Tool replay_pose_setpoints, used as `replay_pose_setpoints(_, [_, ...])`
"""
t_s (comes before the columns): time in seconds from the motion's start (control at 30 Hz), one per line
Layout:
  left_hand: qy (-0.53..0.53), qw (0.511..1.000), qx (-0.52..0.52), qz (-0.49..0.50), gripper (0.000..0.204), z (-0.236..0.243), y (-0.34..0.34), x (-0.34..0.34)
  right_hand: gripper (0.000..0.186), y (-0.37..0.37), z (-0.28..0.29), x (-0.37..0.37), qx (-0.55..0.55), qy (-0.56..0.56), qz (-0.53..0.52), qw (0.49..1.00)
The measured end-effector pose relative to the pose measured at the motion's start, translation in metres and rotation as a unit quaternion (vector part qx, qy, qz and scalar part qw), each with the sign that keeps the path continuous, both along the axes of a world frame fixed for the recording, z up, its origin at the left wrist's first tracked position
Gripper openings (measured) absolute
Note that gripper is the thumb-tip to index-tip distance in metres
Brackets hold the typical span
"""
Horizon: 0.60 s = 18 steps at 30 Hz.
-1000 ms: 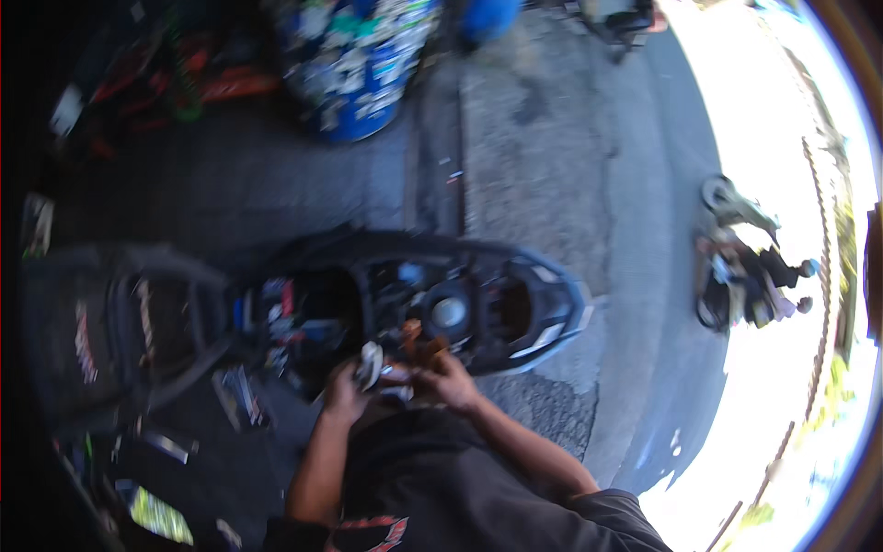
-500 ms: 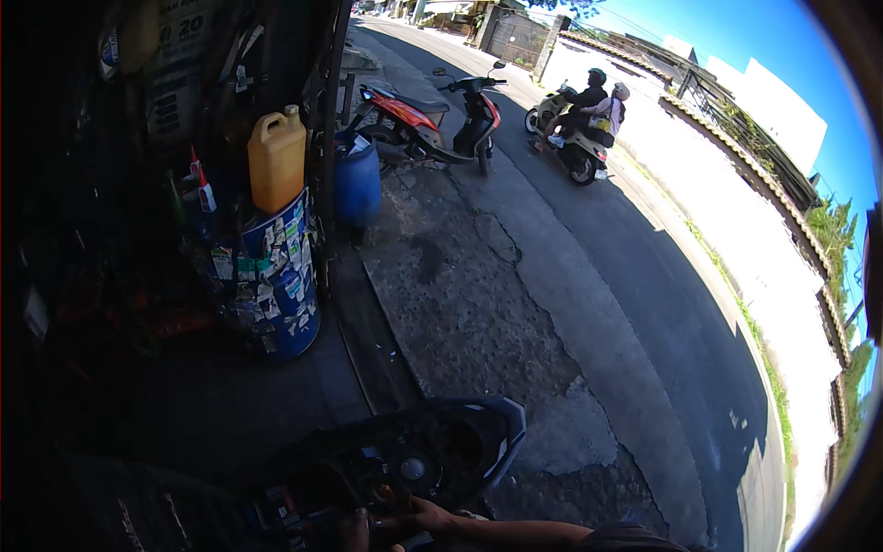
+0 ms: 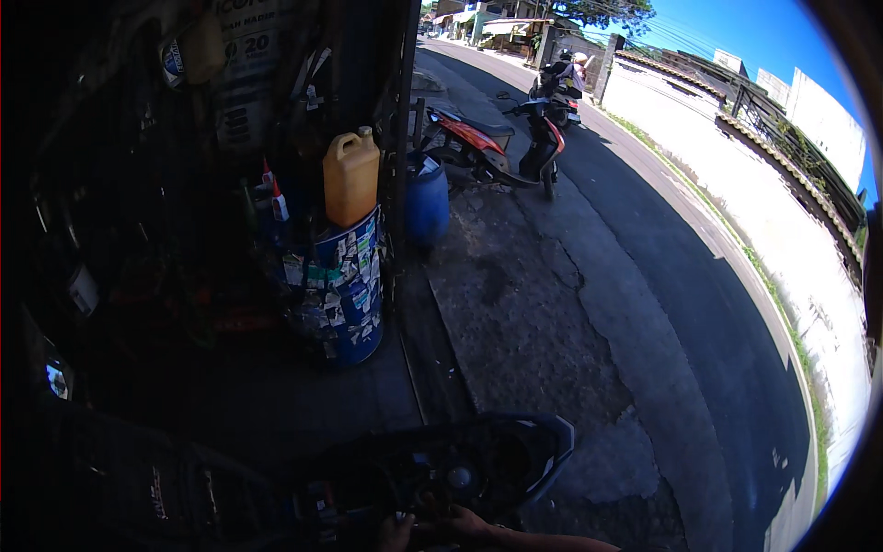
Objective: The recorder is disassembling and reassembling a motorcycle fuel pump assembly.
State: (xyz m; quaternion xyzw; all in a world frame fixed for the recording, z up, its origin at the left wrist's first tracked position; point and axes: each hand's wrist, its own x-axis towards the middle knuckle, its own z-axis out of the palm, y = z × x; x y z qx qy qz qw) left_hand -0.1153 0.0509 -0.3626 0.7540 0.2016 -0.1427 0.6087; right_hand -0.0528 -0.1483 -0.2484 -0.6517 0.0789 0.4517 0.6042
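Observation:
A dark motor scooter body point(image 3: 543, 460) with its seat off or raised lies low in front of me, its open top showing dark parts and a round grey cap point(image 3: 459, 477). Over its near side my right hand point(image 3: 467, 522) reaches in from the right, fingers bent toward the left hand. Close beside it, at the lower edge, is my left hand point(image 3: 397, 532), fingers closed. Deep shadow hides whatever the two hands hold.
A blue drum point(image 3: 359, 313) covered in torn stickers carries a yellow jerrycan point(image 3: 351, 179) and red-capped bottles point(image 3: 279, 201). Behind stands a smaller blue barrel point(image 3: 428, 202). A red scooter point(image 3: 487, 147) is parked by the road point(image 3: 671, 239), where another motorbike point(image 3: 567, 112) rides.
The view has turned left, so everything sits farther right. The motorbike with two riders has gone farther up the road. Both hands stay at the scooter body, the right one slightly shifted.

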Motion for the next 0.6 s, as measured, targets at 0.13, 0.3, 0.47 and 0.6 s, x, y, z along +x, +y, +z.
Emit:
replay_pose_setpoints(0.13, [0.089,0.993,0.069,-0.016,0.051,0.053,0.001,0.013,0.069,0.001,-0.032,0.001,-0.063,-0.005,-0.006,0.998])
replay_pose_setpoints(0.3, [0.079,0.995,0.063,-0.026,0.064,0.054,0.005,0.045,0.071,0.007,-0.015,0.010,-0.192,-0.151,0.026,0.969])
replay_pose_setpoints(0.47, [0.131,0.987,0.088,-0.024,0.075,0.068,0.005,0.073,0.071,0.014,-0.010,0.014,-0.147,-0.224,-0.036,0.963])
replay_pose_setpoints(0.6, [0.185,0.976,0.113,-0.032,0.079,0.074,0.010,0.077,0.073,0.017,-0.007,0.008,-0.129,-0.187,-0.011,0.974])
